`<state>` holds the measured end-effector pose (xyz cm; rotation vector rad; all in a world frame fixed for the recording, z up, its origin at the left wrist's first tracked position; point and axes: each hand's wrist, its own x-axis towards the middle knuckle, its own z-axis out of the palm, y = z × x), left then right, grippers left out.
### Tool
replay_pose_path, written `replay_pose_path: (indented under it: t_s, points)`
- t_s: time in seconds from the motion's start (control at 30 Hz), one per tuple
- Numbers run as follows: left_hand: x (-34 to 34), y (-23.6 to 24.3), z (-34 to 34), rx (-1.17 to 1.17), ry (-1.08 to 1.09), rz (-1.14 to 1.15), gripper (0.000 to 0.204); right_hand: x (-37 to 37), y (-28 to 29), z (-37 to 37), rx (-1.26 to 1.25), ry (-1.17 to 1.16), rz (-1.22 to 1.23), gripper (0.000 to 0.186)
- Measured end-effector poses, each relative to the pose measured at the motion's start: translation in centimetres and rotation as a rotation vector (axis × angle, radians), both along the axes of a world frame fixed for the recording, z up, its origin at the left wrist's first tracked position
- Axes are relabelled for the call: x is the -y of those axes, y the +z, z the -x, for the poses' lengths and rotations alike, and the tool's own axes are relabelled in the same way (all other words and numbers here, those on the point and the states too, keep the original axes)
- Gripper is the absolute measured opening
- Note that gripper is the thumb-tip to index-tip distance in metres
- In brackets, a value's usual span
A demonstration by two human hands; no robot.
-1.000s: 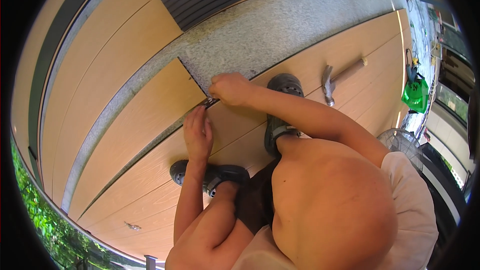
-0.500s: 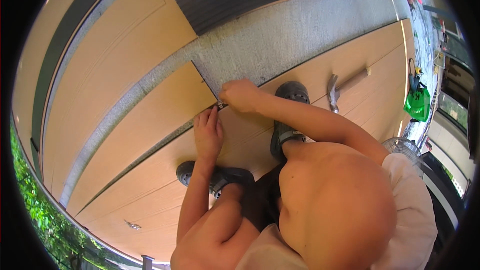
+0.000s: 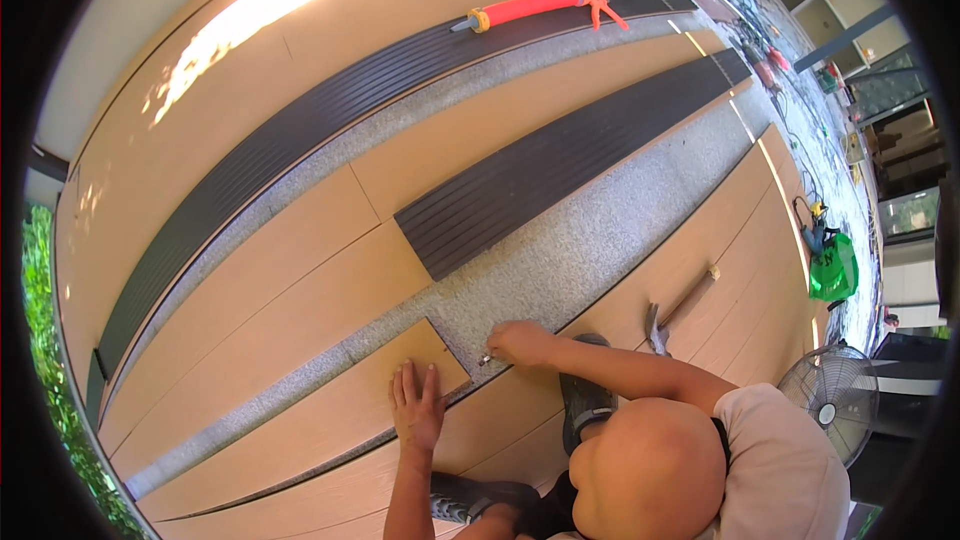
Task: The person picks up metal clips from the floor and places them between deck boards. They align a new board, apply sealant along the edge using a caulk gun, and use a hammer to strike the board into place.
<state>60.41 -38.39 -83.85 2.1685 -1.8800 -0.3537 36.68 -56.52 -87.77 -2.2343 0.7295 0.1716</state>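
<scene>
My left hand (image 3: 415,408) lies with fingers spread on the end of a tan deck board (image 3: 325,418). Between the fingertips of my right hand (image 3: 522,344) is a small metal clip (image 3: 486,359), partly hidden by the fingers. That hand is low over the bare grey concrete (image 3: 560,260), a short way right of the board's cut end. A narrow dark gap runs between this board and the row of tan boards nearer me. My shoe (image 3: 585,402) rests on that nearer row, close to my right forearm.
A hammer (image 3: 690,298) lies on the boards to the right. Beyond the concrete is a dark grooved board (image 3: 570,165), turned underside up. An orange caulking gun (image 3: 535,8) lies farther back. A green bag (image 3: 835,268) and a fan (image 3: 828,405) are at right.
My left hand has gone from the gap beside the board onto its top, fingers spreading. My right hand has drawn away from the board's corner with the clip. The view has tilted farther outward.
</scene>
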Motion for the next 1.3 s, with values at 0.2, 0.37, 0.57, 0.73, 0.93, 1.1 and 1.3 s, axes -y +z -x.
replay_pose_path:
  t_s: [0.2,0.37,0.57,0.73,0.93,1.1,1.3]
  points:
    - [2.0,-0.6,-2.3,-0.073,-0.276,0.079,0.066,2.0,-0.3,0.6,-0.078,0.057,0.051,0.015]
    - [-0.5,0.4,-4.1,-0.082,-0.18,0.036,0.053,1.0,-0.3,-2.2,0.062,0.045,0.106,0.015]
    - [-0.9,-3.1,-1.6,-0.23,0.482,0.258,0.039,2.8,0.2,-3.0,0.077,-0.382,-0.262,0.022]
    - [-7.6,-2.5,-7.5,-0.325,1.517,0.149,0.046,0.1,1.5,-9.4,-0.049,-0.284,-0.293,0.03]
    - [-17.4,-10.0,-14.5,-0.667,1.931,0.267,0.051,-1.1,-1.6,-11.0,-0.019,-0.143,-0.236,0.036]
    - [-12.0,-7.0,-15.0,-0.447,1.275,-0.157,0.025,1.2,-4.2,-8.6,0.052,-0.459,-0.439,0.04]
    - [-12.2,-5.9,-14.1,-0.294,1.21,-0.212,0.039,0.5,2.0,-8.7,0.066,-0.49,-0.358,0.036]
